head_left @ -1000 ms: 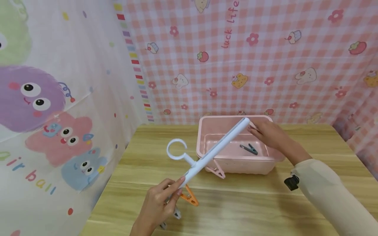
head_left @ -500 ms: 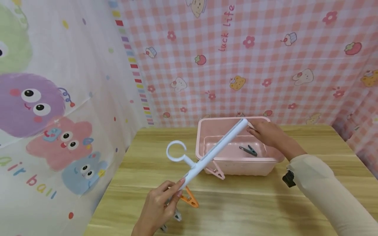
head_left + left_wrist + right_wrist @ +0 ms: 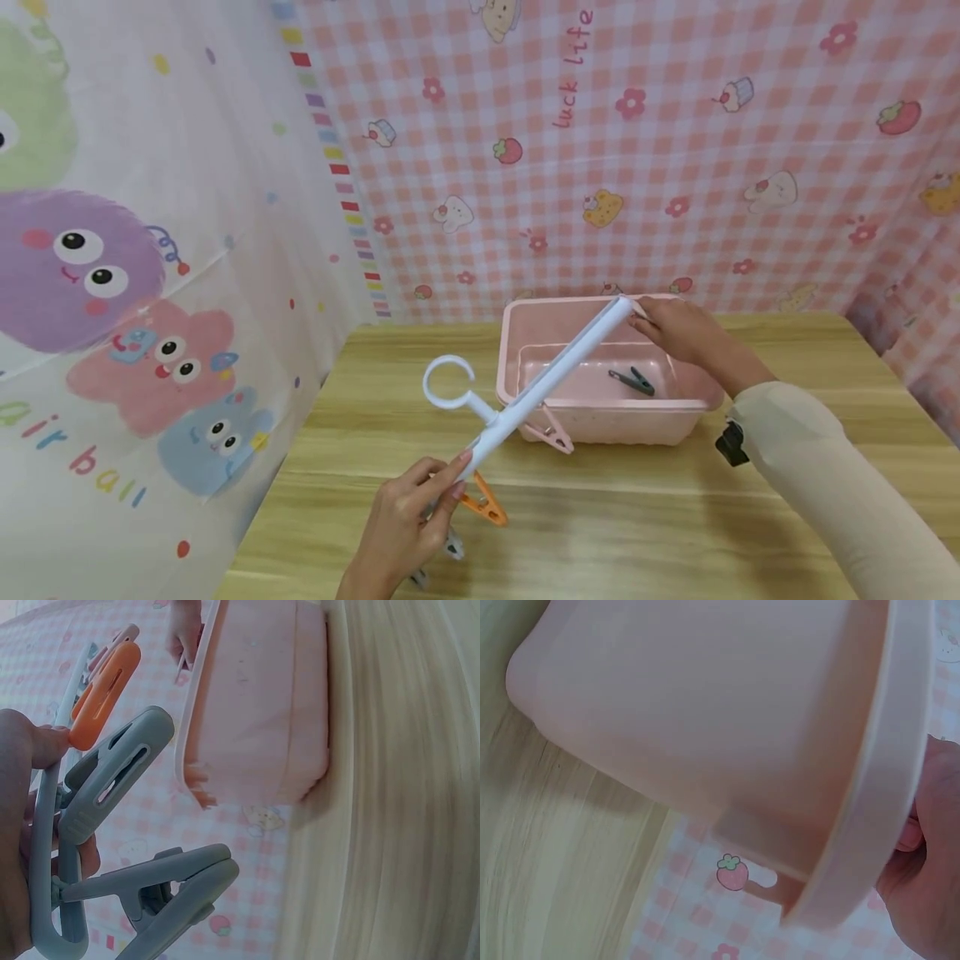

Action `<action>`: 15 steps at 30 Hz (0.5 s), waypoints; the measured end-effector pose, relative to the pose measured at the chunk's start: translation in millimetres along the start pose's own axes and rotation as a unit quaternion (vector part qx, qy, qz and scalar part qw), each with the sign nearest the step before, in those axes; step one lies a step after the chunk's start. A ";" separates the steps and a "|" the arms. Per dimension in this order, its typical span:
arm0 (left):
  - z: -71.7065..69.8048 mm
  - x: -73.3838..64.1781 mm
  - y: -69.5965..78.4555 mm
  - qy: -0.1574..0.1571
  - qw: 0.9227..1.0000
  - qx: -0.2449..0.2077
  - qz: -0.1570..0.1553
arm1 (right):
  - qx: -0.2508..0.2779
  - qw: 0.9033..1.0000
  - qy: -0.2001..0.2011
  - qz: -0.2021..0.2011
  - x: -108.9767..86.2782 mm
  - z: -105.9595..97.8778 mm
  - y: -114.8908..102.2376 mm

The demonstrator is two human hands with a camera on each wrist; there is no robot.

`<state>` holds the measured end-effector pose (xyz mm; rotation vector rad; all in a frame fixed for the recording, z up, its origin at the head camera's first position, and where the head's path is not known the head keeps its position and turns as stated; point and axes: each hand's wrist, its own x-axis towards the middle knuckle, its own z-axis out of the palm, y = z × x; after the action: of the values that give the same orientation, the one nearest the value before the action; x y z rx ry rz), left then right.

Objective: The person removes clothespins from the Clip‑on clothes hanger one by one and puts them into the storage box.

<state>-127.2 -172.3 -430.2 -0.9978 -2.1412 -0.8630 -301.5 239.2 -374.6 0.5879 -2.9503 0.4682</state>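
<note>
My left hand (image 3: 408,521) grips a light blue clothes hanger (image 3: 551,379) near its lower end, with the thumb and fingers on the bar. The hanger slants up to the right, its hook (image 3: 448,382) pointing left. An orange clip (image 3: 487,502) and a pink clip (image 3: 553,433) hang from the bar. Two grey clips, one of them the upper grey clip (image 3: 120,772), sit near the left hand. At the hanger's raised end, my right hand (image 3: 678,333) pinches a pale pink clip (image 3: 640,312), mostly hidden by the fingers. Whether that clip is attached cannot be seen.
Behind the hanger stands a pink plastic bin (image 3: 600,425) on the wooden table (image 3: 360,450). A dark grey-green clip (image 3: 633,381) lies inside it. The right hand is above the bin's right side. Patterned cloth (image 3: 630,167) hangs behind and at the sides.
Both hands keep their holds. The right hand and the hanger's far end shift only slightly up, and the head view tilts a little.
</note>
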 end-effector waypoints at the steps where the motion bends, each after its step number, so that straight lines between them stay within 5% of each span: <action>1: 0.0 -0.1 -0.2 0.000 1.000 0.000 0.000 | 0.000 1.000 -0.004 0.006 0.3 0.0 1.0; 15: -1.8 -0.9 -2.2 -0.001 1.000 0.000 -0.003 | 0.005 0.998 -0.018 0.053 6.3 -4.6 8.6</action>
<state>-128.0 -175.2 -430.5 -0.9920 -2.1473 -0.8652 -310.5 245.9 -371.7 0.4478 -3.0270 0.4863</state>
